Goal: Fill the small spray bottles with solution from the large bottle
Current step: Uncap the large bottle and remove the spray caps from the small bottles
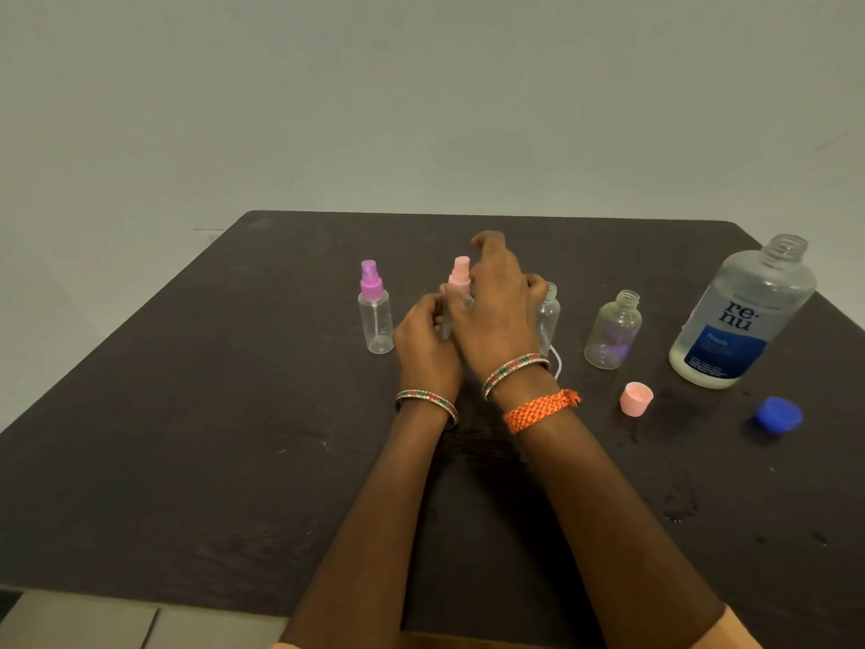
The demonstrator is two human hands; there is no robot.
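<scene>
A small clear bottle with a pale pink spray head [459, 278] stands at the table's middle. My left hand [423, 341] grips its body from the left. My right hand [498, 311] is curled round its pink top and hides most of the bottle. To the left stands a small bottle with a purple spray head [374, 311]. Behind my right hand is an uncapped small bottle [548, 316], and further right another uncapped small bottle [613, 331]. The large open bottle [744, 316] with a blue label stands at the far right.
A pink cap [635, 398] and a blue cap [778, 415] lie on the dark table [187, 414] at the right front. A thin white tube [556, 360] lies by my right wrist. Wet spots mark the table near the right edge.
</scene>
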